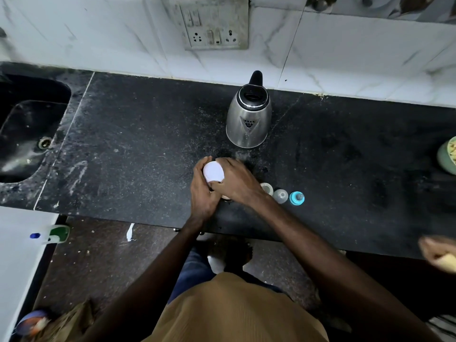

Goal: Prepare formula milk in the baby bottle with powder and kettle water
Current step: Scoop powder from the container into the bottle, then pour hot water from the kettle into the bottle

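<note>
Both hands met on a powder tin near the front of the black counter, in front of the kettle. The tin's body was almost wholly hidden by the hands, and only its white lid showed plainly. The left hand gripped the tin from its left side, fingers curled round it and thumb up by the lid's edge. The right hand lay over the lid's right side, fingers bent down and clamped on the rim. The steel kettle stood upright further back, close to the marble wall, its black handle toward the wall and its spout facing the person. Just right of the right wrist stood three bottle parts in a row: the open bottle, a clear cap and a blue teat ring, set close together. A sink was sunk into the counter at far left. A socket plate was on the wall above the kettle. Another person's hand showed at the right edge, blurred.
</note>
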